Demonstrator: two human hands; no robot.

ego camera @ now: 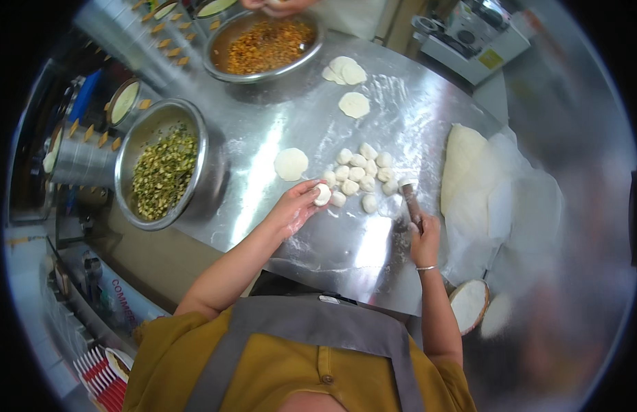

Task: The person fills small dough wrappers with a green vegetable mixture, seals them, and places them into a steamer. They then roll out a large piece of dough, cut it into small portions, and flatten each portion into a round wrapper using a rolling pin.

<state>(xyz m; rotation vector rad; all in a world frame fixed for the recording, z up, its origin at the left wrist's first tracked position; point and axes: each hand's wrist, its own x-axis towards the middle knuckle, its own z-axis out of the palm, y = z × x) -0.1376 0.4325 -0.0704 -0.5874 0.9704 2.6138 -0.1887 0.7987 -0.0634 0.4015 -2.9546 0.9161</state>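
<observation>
Between the fingers of my left hand [297, 208] is a small piece of white dough [322, 194], raised just above the steel table [318, 247]. My right hand [426, 238] grips a short wooden rolling pin [412, 204], whose far end looks pale with flour. Several floured dough balls [356, 174] lie clustered between and beyond my hands. A flat round dough wrapper [291, 164] rests just past my left hand. Farther off are a single wrapper [354, 105] and a few overlapping wrappers [344, 70].
A steel bowl [201, 170] of chopped green filling stands left; another bowl [318, 49] holds orange-brown filling, with a co-worker's hands [279, 6] above it. At right lies a large dough mass [460, 165] partly under plastic sheeting [529, 206], near a flour container [468, 306].
</observation>
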